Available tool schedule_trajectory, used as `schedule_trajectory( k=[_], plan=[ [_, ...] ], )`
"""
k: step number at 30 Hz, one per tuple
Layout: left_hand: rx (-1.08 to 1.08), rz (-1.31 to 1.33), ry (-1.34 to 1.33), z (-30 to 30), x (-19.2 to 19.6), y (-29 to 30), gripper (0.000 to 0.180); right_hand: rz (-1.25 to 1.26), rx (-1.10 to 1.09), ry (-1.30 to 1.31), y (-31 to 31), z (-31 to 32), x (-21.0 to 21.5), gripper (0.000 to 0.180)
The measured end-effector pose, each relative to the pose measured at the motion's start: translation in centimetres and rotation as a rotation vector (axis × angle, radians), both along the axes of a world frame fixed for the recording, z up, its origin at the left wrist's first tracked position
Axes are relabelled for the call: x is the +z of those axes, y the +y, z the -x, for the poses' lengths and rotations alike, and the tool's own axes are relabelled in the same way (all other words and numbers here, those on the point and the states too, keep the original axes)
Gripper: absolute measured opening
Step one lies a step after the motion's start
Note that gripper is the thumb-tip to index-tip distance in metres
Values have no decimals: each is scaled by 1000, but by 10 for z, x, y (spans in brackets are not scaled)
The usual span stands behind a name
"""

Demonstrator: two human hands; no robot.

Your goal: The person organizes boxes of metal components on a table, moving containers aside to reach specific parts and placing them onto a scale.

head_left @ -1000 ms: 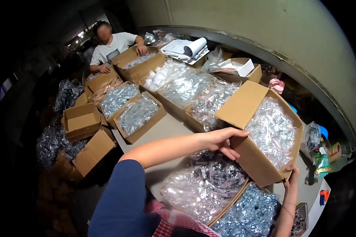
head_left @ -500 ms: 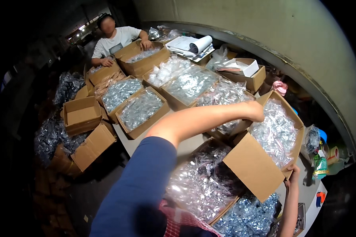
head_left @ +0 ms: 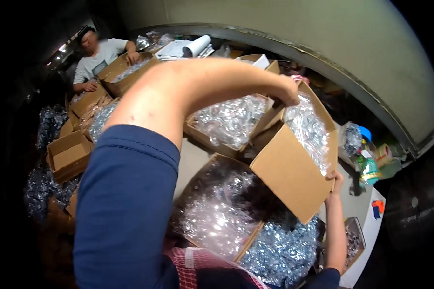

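A cardboard box (head_left: 290, 172) full of clear plastic bags (head_left: 307, 132) with shiny contents is held between my hands. It stands tilted, its plain brown side toward me. My left arm reaches across the view, and my left hand (head_left: 289, 91) is closed on the box's far left rim. At the near right corner, my right hand (head_left: 336, 183) grips the edge, some fingers hidden behind the cardboard. Just below and left of this box is a wide box of shiny clear bags (head_left: 219, 212). Bluish bags (head_left: 282, 253) fill another container beside it.
Behind my left arm stands an open box of clear bags (head_left: 231, 118). An empty cardboard box (head_left: 70, 153) sits at left. A person in a white shirt (head_left: 101, 55) works at far left. A tape roll (head_left: 383, 154) and green bottle (head_left: 369, 171) lie at right.
The view has shifted, so the surroundings appear farther up and left. My left upper arm has come up higher and hides more of the boxes. Both hands keep their hold on the box.
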State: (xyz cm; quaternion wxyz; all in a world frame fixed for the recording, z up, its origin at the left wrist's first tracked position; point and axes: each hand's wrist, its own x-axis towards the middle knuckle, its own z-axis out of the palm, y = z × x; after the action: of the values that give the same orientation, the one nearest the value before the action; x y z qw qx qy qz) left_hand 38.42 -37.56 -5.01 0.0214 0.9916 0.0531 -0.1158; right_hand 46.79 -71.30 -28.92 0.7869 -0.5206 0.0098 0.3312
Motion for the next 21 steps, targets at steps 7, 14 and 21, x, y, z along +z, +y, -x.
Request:
schedule_trajectory(
  k=[7,14,21],
  plan=[
    [-68,180,-145,-11,87,-69,31,-222,-129,-341,-62,-11,35,36],
    [-477,486,-6,-60,34,-94,33,-187,47,-189,-163,22,142,42],
    [-23,623,145,-25,-17,-181,40,-35,-57,1,-232,49,137,51]
  ],
)
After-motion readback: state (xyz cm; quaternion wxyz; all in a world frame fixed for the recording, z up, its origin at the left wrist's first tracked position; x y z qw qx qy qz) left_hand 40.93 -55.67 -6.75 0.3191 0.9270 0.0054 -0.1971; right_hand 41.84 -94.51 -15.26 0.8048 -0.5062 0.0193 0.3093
